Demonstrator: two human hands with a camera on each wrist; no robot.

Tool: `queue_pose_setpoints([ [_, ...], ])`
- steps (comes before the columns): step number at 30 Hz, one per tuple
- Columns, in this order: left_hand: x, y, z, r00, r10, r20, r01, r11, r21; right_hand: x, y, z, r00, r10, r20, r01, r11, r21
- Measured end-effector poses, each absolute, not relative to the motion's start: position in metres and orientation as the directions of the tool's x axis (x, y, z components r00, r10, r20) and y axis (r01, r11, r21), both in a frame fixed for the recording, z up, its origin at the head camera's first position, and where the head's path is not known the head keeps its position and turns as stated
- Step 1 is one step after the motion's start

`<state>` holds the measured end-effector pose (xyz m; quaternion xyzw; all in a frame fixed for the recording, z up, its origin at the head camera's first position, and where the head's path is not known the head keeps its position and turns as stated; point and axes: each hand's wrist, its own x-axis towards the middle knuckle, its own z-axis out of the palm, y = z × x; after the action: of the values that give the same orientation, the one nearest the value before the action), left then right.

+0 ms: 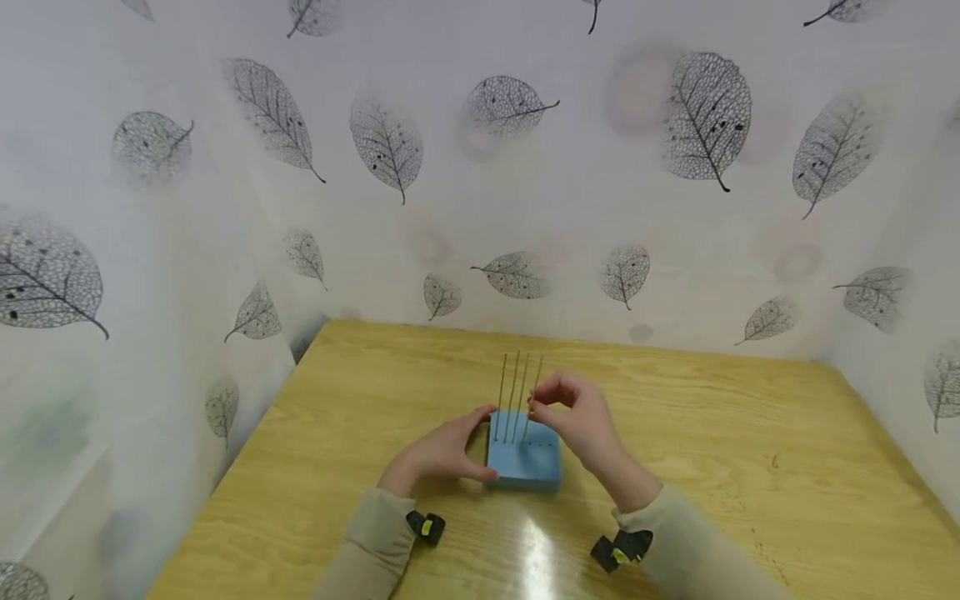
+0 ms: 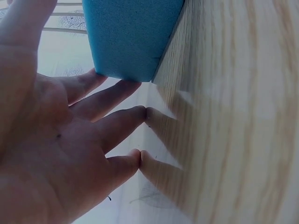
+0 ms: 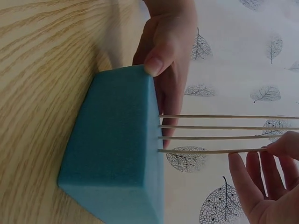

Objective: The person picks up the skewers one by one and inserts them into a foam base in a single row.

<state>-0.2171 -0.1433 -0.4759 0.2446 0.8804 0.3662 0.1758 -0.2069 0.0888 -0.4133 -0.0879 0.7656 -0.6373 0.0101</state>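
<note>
Wooden table (image 1: 750,467), frame centre: left hand (image 1: 442,452) braces foam block (image 1: 525,458), fingers straight; right hand (image 1: 577,417) pinches one thin stick (image 1: 535,392). Side pressure could snap it.

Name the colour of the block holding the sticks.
Blue; the block shows best in the right wrist view.

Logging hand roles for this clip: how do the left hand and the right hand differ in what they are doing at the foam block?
The left hand steadies the blue foam block, thumb on its top edge, fingers fairly straight; the right hand is raised above the block, pinching the top of one thin stick. The left hand touches the wooden table; the right does not. Both wear beige sleeves.
</note>
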Motion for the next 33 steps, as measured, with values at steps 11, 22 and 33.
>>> queue_pose_setpoints([
  [11,-0.218,-0.144,-0.476,-0.817,0.561,-0.129,0.301,0.607,0.736,-0.207,0.088,-0.419,-0.975,-0.183,0.127,-0.177,0.291,-0.940],
  [22,-0.215,-0.144,-0.480,-0.824,0.552,-0.127,0.291,0.605,0.742,-0.209,0.128,-0.433,-0.958,-0.278,0.069,-0.192,0.446,-0.874],
  [33,-0.215,-0.143,-0.477,-0.813,0.567,-0.129,0.295,0.593,0.749,-0.215,0.185,-0.438,-0.976,-0.202,-0.083,-0.058,0.606,-0.793],
])
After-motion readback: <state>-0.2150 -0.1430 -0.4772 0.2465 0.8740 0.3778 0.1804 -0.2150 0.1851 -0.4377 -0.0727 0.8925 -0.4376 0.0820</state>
